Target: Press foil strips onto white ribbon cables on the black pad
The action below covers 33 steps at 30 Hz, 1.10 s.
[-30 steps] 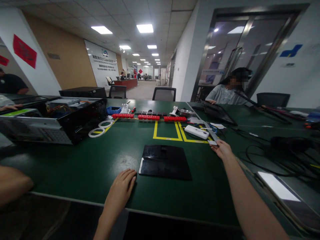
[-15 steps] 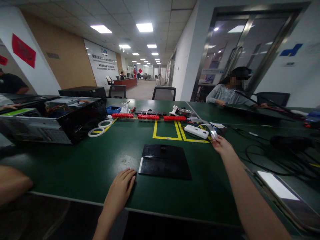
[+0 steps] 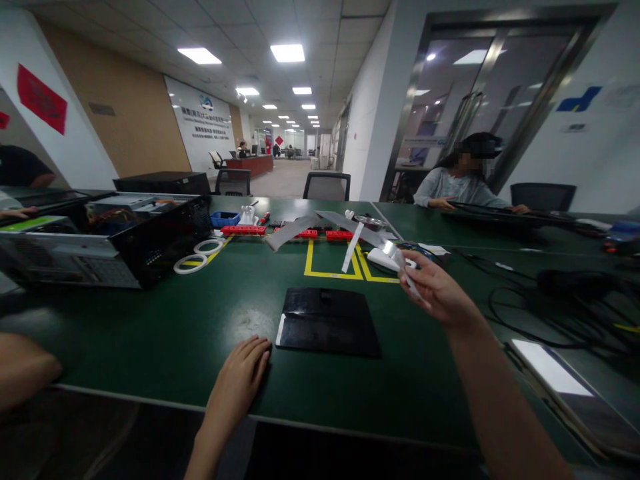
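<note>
My right hand point(image 3: 437, 293) is lifted above the green table point(image 3: 175, 333) and pinches a thin clear film with white tabs point(image 3: 345, 230), which stretches leftward in the air over the yellow marked squares point(image 3: 333, 263). My left hand point(image 3: 240, 383) lies flat on the table with fingers together, its fingertips just left of a black flat panel point(image 3: 327, 321). A white power bank point(image 3: 387, 261) lies on the table behind my right hand's fingers.
An open black computer case point(image 3: 105, 237) stands at the left, with two white tape rings point(image 3: 197, 257) beside it. Red strips point(image 3: 245, 231) and a blue tray point(image 3: 225, 218) line the back. Cables point(image 3: 550, 307) and a lit tablet point(image 3: 550, 377) lie right. A person point(image 3: 463, 183) sits opposite; someone's arm point(image 3: 25, 367) rests at left.
My right hand has picked the film up off the table by the power bank and drawn it up and toward me. My left hand has stayed in place.
</note>
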Motion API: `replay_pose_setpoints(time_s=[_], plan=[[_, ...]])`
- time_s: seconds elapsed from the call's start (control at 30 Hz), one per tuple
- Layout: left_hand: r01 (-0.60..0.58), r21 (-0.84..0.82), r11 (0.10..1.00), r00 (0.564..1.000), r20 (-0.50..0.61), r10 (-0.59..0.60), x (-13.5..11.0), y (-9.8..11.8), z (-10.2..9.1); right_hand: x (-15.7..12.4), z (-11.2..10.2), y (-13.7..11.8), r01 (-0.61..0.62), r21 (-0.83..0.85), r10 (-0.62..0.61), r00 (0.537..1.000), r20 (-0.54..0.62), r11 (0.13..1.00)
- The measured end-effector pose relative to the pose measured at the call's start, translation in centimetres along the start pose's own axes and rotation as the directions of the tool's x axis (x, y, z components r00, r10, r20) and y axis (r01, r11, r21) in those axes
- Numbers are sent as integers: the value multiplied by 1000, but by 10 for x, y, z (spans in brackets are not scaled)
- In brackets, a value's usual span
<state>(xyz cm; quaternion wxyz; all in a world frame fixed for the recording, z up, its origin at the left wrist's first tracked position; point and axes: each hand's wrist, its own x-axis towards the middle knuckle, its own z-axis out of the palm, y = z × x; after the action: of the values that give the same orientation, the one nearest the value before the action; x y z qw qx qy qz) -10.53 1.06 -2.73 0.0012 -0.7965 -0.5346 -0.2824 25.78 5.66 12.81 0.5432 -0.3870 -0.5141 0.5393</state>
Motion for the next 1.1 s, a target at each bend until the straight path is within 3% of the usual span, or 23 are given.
replay_pose_setpoints(time_s=[0.1, 0.2, 0.3, 0.5, 0.73, 0.87, 1.0, 1.1], plan=[[2, -16, 1000, 1000, -13, -2, -1, -2, 2, -8, 4, 20, -131, -101, 142, 983, 113, 986], [4, -27, 1000, 1000, -25, -4, -2, -5, 4, -10, -1, 42, -284, -249, 336, 921, 198, 926], [3, -51, 999, 1000, -24, -5, -2, -6, 5, -10, -8, 57, -339, -423, 458, 862, 218, 840], [40, -76, 996, 999, -12, -41, -1, -4, 5, -13, -12, 68, -318, -598, 523, 828, 204, 736], [13, -60, 998, 998, -66, -17, 3, -4, 2, -14, -5, 77, -258, -658, 519, 821, 238, 708], [-58, 1, 998, 998, -39, 58, 13, 20, -4, -14, -4, 81, -261, -668, 523, 822, 225, 697], [-218, 25, 976, 968, 135, 212, 29, 61, -7, -14, -4, 84, -247, -659, 505, 832, 232, 710], [-258, 51, 965, 943, 228, 240, 38, 84, -2, -15, -3, 85, -243, -652, 491, 841, 227, 718]])
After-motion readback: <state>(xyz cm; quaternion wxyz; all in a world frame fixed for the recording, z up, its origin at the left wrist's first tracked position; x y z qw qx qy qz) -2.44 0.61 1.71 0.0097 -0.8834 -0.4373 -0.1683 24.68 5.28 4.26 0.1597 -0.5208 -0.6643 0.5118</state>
